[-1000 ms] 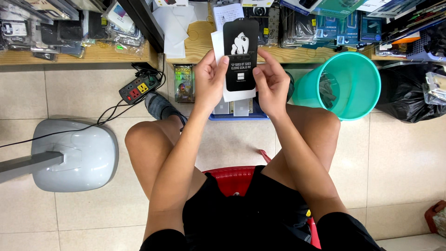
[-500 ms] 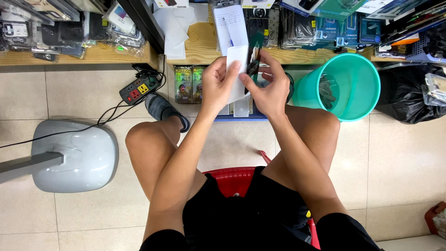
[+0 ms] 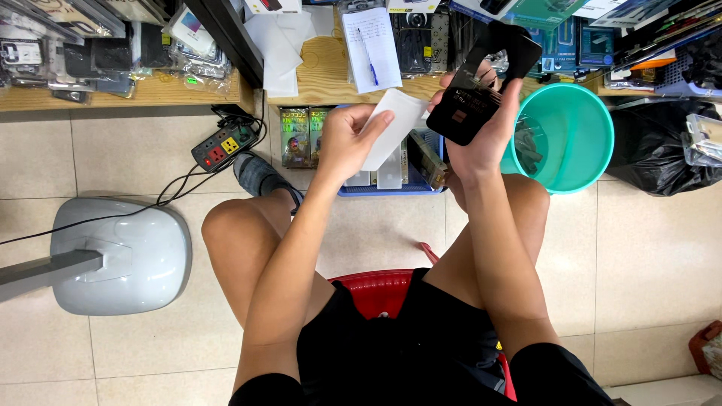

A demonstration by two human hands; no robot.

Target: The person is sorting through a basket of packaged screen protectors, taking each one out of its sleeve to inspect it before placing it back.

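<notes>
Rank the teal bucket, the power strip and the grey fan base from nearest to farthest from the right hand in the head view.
From the right hand:
1. Teal bucket, just to its right.
2. Power strip, on the floor past the left hand.
3. Grey fan base, far left and lower.

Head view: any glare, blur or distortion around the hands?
Head view: even indoor light, soft shadows under the legs; faint sheen on the black sleeve in the right hand; left hand and white card sharp; wide-angle bending at the edges.
</notes>
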